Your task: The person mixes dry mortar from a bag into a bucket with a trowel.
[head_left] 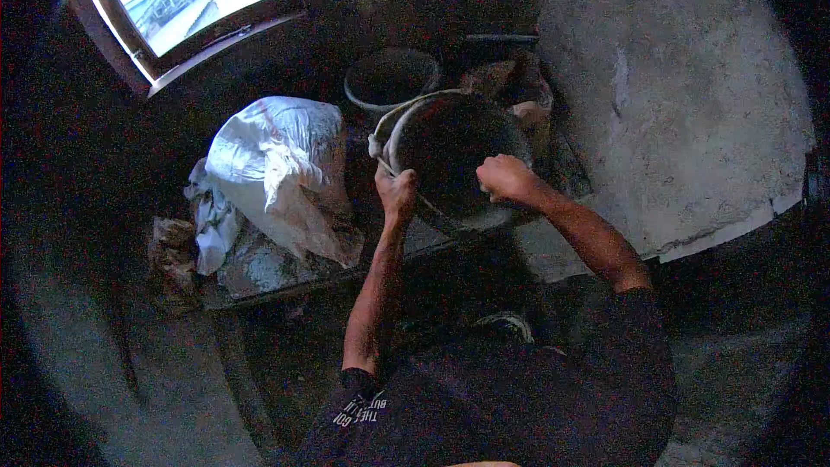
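Note:
A large round bucket with a pale rim and a wire handle is tilted so that its dark opening faces me. My left hand is closed on the left side of its rim, close to the handle; which of the two it grips is hard to tell. Over the opening, near the right side of the rim, my right hand is curled into a fist. Whatever it may hold is hidden by the fingers and the dark. The bucket's inside is too dark to make out.
A white sack stands to the left on a low ledge, with crumpled sacking beside it. Behind the bucket is a second round container. A pale concrete slab lies to the right; a bright window is at upper left.

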Demonstrator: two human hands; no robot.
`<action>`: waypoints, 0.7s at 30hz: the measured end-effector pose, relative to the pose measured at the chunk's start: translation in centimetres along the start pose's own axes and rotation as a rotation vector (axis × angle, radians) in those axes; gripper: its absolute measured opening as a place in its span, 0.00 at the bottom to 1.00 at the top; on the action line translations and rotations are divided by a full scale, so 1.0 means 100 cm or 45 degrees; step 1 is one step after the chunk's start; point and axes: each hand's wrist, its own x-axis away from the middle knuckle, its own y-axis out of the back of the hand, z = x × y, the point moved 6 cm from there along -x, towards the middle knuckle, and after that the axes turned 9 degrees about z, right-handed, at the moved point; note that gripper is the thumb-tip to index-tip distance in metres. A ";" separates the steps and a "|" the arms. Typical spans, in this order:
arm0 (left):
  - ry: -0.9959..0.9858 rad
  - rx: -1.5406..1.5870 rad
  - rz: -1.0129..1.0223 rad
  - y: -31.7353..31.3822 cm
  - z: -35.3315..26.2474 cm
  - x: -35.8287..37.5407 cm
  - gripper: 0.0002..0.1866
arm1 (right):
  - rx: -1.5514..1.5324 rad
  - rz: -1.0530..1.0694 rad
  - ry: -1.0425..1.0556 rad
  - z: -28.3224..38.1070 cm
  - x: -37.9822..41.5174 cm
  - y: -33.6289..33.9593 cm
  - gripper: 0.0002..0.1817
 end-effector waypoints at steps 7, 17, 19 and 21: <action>-0.269 -0.055 -0.056 0.009 0.003 -0.009 0.20 | -0.383 0.263 0.224 -0.014 -0.026 -0.013 0.18; -0.124 -0.042 0.017 -0.004 -0.006 0.003 0.19 | -0.974 0.605 0.195 -0.043 -0.033 -0.065 0.21; -0.112 -0.027 0.034 -0.007 -0.012 0.003 0.19 | -1.426 0.732 -0.023 -0.031 -0.011 -0.049 0.20; -0.098 -0.015 0.053 -0.009 -0.012 0.006 0.19 | -1.878 0.850 -0.256 -0.023 0.003 -0.055 0.19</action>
